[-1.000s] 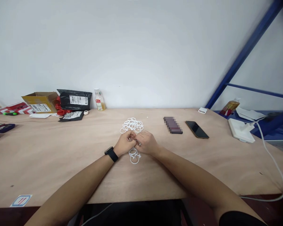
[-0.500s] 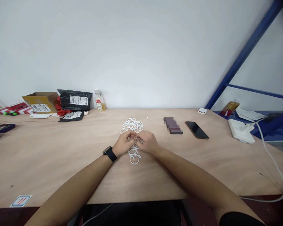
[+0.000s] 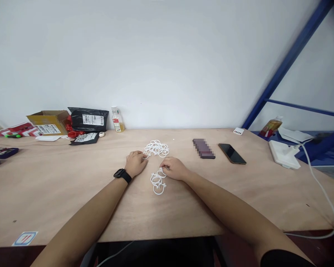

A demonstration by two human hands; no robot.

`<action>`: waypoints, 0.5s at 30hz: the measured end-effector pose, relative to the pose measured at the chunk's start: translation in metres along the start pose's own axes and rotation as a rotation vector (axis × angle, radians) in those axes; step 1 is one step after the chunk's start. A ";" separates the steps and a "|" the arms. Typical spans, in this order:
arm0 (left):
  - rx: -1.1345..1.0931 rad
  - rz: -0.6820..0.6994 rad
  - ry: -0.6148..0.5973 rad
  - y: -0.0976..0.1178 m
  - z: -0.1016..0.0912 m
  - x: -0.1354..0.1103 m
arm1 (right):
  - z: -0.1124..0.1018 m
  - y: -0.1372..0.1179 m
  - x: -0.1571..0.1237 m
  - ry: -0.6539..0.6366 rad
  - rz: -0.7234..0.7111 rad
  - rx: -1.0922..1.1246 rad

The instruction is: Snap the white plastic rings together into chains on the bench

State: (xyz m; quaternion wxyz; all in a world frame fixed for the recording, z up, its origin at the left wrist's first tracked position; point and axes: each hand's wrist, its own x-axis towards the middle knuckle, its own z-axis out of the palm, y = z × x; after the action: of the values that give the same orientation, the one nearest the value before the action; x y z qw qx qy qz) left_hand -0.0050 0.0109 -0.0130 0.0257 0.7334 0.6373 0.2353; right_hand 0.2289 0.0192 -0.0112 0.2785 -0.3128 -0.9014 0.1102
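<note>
A heap of white plastic curtain rings, each with a small eyelet, lies on the wooden table in front of me. My left hand, with a black watch on its wrist, is at the heap's left edge, its fingertips closed on the rim of one ring. Closer to me, several more white rings lie together in a short row, overlapping or linked; I cannot tell which. At the top of this row, my right hand pinches a ring between thumb and fingers. Its other fingers are curled under.
Right of the hands lie a blurred dark flat object and a phone. A white device with a cable is farther right. At the back left stand a bottle, black parcels and an opened cardboard box.
My hands were together over the rings and have parted. The left has moved left to the heap's edge and onto a ring there. The right stays near the row's top ring, now uncovered.
</note>
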 end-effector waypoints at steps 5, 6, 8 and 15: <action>-0.084 0.019 0.045 0.005 -0.002 -0.001 | 0.001 0.001 0.000 0.079 0.018 0.031; -0.120 0.037 0.069 0.007 -0.003 -0.001 | 0.001 0.001 0.000 0.121 0.045 0.033; -0.211 0.090 0.109 0.012 -0.005 -0.003 | -0.001 0.002 0.000 0.195 0.088 0.046; -0.588 0.297 -0.016 0.036 -0.009 -0.014 | -0.006 -0.001 0.000 0.217 -0.007 0.079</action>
State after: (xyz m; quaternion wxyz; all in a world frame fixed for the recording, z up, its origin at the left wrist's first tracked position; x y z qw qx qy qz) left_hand 0.0233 -0.0119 0.0025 0.2066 0.7812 0.4280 0.4047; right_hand 0.2318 0.0185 -0.0057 0.3868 -0.3088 -0.8619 0.1102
